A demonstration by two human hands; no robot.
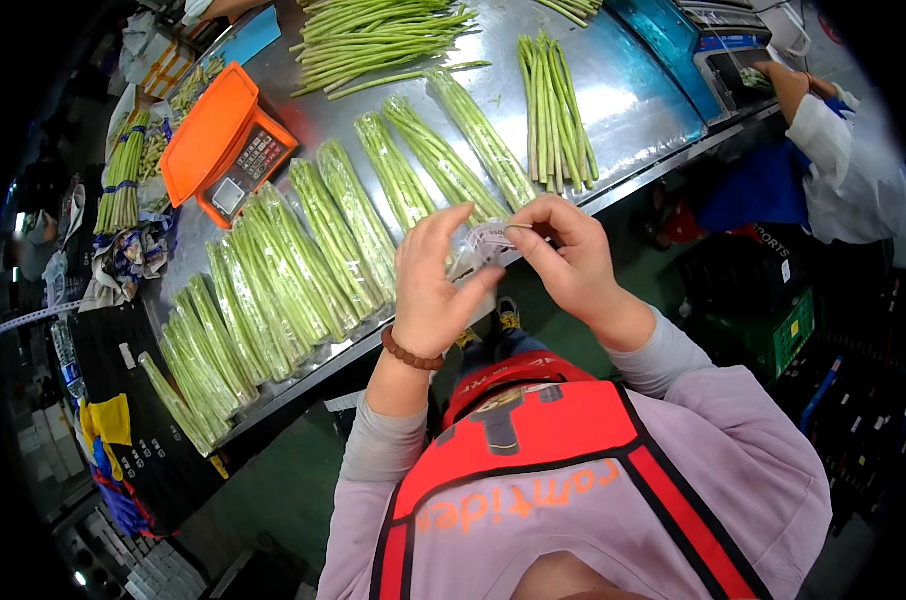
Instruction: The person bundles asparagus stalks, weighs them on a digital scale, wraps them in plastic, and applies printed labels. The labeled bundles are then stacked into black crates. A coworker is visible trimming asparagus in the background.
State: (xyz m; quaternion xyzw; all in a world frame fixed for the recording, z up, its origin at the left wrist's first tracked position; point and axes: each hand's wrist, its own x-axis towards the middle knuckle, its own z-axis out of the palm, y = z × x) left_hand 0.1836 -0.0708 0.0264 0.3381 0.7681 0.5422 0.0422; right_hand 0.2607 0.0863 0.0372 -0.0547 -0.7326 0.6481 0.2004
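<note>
A strip of printed paper labels (487, 241) bends between my two hands in front of the table edge. My right hand (573, 262) pinches its right end between thumb and forefinger. Around its left side curve the thumb and fingers of my left hand (438, 281), which bears a brown bead bracelet (412, 352). Part of the strip is hidden behind these fingers. Just beyond the hands, wrapped bundles of asparagus (479, 139) lie in a slanting row on the metal table (498, 45). A bundle of asparagus without visible wrap (556, 112) lies to their right.
Loose asparagus (378, 37) is heaped at the back. An orange weighing scale (220, 142) stands left of the row. At the far right, another person's hands (790, 82) are at a machine (730, 67). A green crate (779, 337) is below them on the floor.
</note>
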